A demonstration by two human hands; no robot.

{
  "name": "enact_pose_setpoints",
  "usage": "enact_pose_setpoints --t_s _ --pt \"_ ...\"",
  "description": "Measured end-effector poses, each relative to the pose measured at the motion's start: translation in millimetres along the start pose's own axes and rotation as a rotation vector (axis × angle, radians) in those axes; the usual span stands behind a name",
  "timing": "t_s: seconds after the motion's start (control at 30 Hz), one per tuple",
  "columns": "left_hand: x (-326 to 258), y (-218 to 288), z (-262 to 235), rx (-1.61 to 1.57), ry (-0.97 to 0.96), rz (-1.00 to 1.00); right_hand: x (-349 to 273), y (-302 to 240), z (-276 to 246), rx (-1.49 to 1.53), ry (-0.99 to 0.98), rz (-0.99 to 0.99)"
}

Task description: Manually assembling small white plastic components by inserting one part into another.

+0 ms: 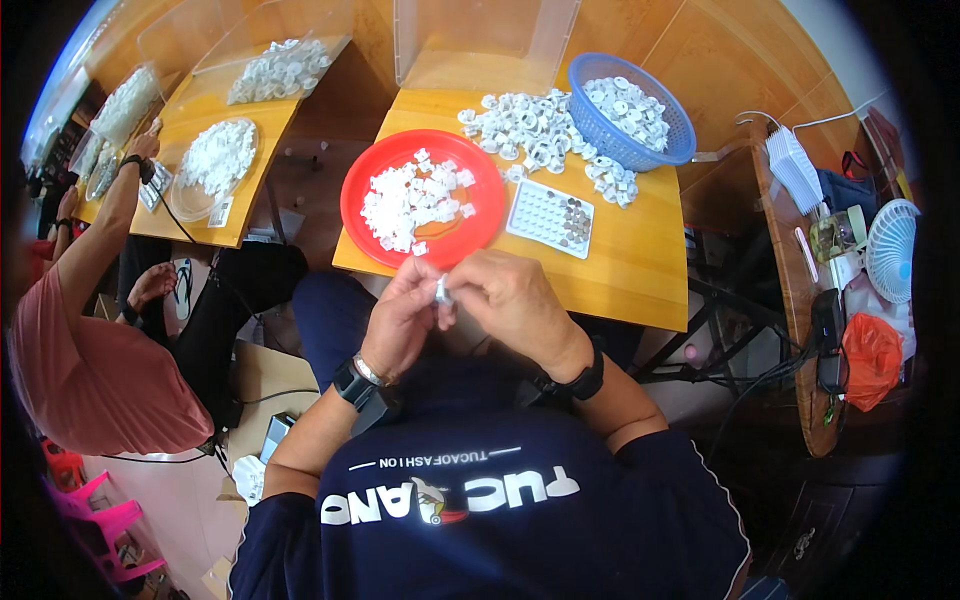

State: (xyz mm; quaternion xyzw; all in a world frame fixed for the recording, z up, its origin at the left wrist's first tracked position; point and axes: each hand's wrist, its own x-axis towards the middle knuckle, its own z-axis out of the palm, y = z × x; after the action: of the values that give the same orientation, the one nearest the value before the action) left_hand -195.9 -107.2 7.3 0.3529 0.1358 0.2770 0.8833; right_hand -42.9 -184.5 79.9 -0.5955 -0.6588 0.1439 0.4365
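Note:
In front of my body, at the table's near edge, my left hand [398, 312] is closed in a pinch on a small white plastic part [442, 290]. My right hand [518, 302] meets it from the other side, its fingertips pinched at the same part. Fingers hide much of the piece. Just beyond both hands, a red round tray [358, 238] bears a heap of small white plastic pieces [405, 200]. To its right lies a white compartment tray [522, 226], with small greyish round discs [576, 222] in its right-hand pockets.
White ring-like parts [530, 130] are piled at the back beside a blue basket [682, 150] full of similar parts. A clear plastic bin [480, 45] stands behind. At left, a co-worker in a pink shirt [110, 370] sits by another table. A small fan [893, 250] is at right.

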Motion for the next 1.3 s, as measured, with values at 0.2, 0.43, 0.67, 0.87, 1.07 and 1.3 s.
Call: enact_pose_setpoints --t_s 0.2,0.43,0.67,0.87,1.07,1.3 --pt "-3 -2 0 -0.018 -0.009 0.0 -4 4 -2 0.181 -0.1 0.209" --pt "1 -7 -3 -0.246 -0.036 0.013 -4 6 1 0.107 -0.088 0.112" --pt "-1 -2 6 -0.273 0.039 0.022 -4 -1 2 -0.018 -0.042 0.014" --pt "0 -3 -2 -0.258 -0.045 0.037 -4 10 -5 -0.04 -0.11 -0.054" --pt "-3 0 -10 -0.288 -0.078 0.093 0 72 -61 -0.255 0.18 0.24" --pt "-4 5 -7 -0.295 -0.072 0.108 10 150 -100 -0.511 0.148 0.421"
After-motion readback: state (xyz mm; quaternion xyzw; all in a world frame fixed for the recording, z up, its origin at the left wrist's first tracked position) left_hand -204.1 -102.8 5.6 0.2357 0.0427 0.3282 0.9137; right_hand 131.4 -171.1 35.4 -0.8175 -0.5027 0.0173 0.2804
